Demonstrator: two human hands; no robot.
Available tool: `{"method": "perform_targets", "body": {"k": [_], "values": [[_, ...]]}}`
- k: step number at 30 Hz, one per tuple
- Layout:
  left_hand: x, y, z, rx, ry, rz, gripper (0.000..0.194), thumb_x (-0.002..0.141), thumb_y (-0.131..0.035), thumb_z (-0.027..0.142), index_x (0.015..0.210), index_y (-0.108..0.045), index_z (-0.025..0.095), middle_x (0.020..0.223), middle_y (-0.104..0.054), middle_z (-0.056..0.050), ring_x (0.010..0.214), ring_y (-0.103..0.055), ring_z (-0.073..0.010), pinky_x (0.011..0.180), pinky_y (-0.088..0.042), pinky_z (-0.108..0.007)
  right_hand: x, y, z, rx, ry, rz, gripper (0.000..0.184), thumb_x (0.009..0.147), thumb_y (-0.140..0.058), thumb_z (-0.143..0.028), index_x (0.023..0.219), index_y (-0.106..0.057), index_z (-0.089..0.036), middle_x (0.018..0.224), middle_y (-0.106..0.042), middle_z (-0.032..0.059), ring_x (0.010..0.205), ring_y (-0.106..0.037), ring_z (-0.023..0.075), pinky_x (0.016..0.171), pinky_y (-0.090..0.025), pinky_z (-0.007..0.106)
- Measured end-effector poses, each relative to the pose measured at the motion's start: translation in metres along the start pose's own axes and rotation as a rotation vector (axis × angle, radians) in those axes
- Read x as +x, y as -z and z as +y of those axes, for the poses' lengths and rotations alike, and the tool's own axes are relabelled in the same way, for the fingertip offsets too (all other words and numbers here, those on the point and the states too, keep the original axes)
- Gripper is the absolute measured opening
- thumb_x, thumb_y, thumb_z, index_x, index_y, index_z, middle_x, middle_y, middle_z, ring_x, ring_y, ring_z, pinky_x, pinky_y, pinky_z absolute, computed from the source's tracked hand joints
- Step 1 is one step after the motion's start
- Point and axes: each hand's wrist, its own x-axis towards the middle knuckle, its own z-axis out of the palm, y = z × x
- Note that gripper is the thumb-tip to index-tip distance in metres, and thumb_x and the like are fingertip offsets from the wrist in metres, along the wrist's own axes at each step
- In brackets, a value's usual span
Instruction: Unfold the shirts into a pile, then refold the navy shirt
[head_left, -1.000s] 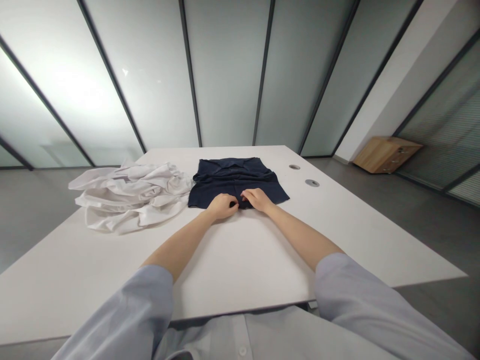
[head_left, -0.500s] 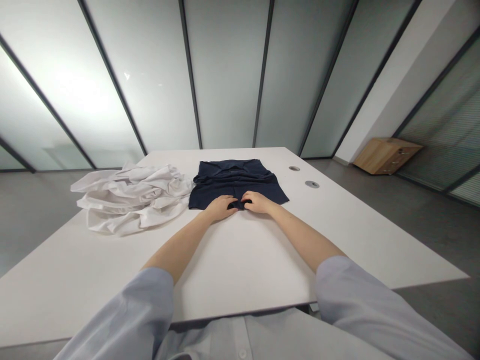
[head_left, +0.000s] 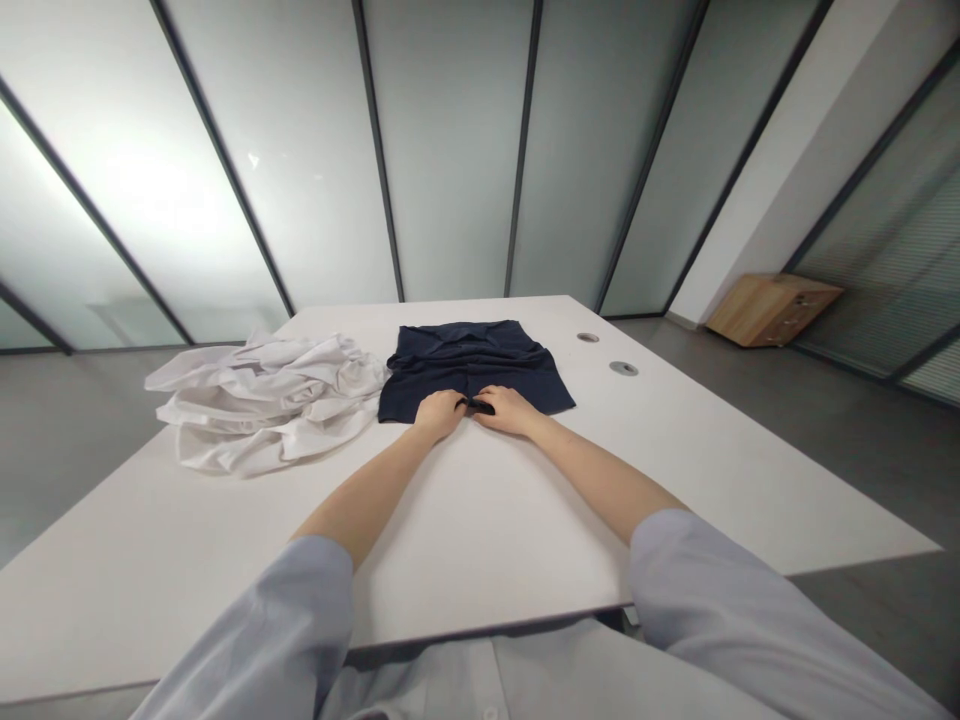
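A dark navy garment (head_left: pixel 480 360) lies spread on the white table, wrinkled across its middle; its exact kind I cannot tell. At the middle of its near edge, my left hand (head_left: pixel 441 414) has its fingers closed on the cloth. Close beside it, my right hand (head_left: pixel 507 409) pinches the same edge, with a bit of dark cloth showing between thumb and fingers. The fingertips are partly hidden by the hands and the fabric.
A crumpled heap of white cloth (head_left: pixel 270 405) lies left of the navy garment. Two round grommets (head_left: pixel 624 368) are set in the white table (head_left: pixel 712 480) at right. A wooden cabinet (head_left: pixel 772 310) stands on the floor beyond, near frosted glass panels (head_left: pixel 450 150).
My left hand has shifted slightly and its fingers have curled in more on the garment's near edge. My right hand has moved a little, still at that edge.
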Motion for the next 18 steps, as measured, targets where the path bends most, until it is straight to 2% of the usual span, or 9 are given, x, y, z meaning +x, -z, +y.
{"method": "perform_targets", "body": {"k": [4, 8, 11, 14, 18], "values": [[0.0, 0.001, 0.0, -0.002, 0.053, 0.006, 0.034, 0.094, -0.04, 0.032, 0.105, -0.072, 0.023, 0.105, -0.072, -0.007, 0.097, -0.067, -0.0234, 0.083, -0.05, -0.032, 0.001, 0.001, -0.008, -0.069, -0.064, 0.011, 0.039, 0.09, -0.051, -0.023, 0.129, -0.06, -0.02, 0.128, -0.062, 0.008, 0.117, -0.056, 0.0222, 0.097, -0.042, 0.032], [-0.003, 0.002, -0.008, -0.054, -0.114, 0.005, 0.038, 0.087, -0.052, 0.038, 0.12, -0.065, 0.023, 0.117, -0.069, -0.005, 0.106, -0.063, -0.023, 0.091, -0.048, -0.031, 0.001, 0.003, -0.008, -0.141, -0.089, -0.009, 0.04, 0.086, -0.049, -0.013, 0.122, -0.064, -0.021, 0.125, -0.064, 0.0074, 0.114, -0.057, 0.0224, 0.095, -0.043, 0.033], [-0.005, 0.007, -0.02, -0.022, -0.192, 0.031, 0.052, 0.078, -0.061, 0.029, 0.129, -0.059, 0.02, 0.131, -0.06, -0.007, 0.121, -0.053, -0.0231, 0.103, -0.041, -0.031, 0.0, 0.006, 0.002, -0.183, -0.13, 0.007, 0.042, 0.081, -0.051, -0.01, 0.119, -0.066, -0.021, 0.124, -0.064, 0.0075, 0.114, -0.057, 0.0231, 0.094, -0.043, 0.034], [-0.004, 0.014, -0.034, 0.078, -0.061, 0.043, 0.053, 0.074, -0.059, 0.016, 0.127, -0.061, 0.021, 0.133, -0.059, -0.007, 0.125, -0.049, -0.0262, 0.106, -0.039, -0.038, -0.004, 0.012, 0.019, -0.205, -0.23, 0.076, 0.043, 0.078, -0.055, -0.012, 0.12, -0.066, -0.021, 0.126, -0.063, 0.0083, 0.115, -0.056, 0.0245, 0.095, -0.043, 0.036], [-0.002, 0.018, -0.052, 0.138, 0.199, 0.051, 0.048, 0.075, -0.053, 0.009, 0.12, -0.067, 0.023, 0.124, -0.065, -0.009, 0.118, -0.055, -0.0289, 0.099, -0.043, -0.041, -0.009, 0.016, 0.045, -0.196, -0.377, 0.197, 0.045, 0.075, -0.056, -0.009, 0.118, -0.067, -0.019, 0.126, -0.063, 0.0088, 0.117, -0.054, 0.0261, 0.098, -0.042, 0.038]]}}
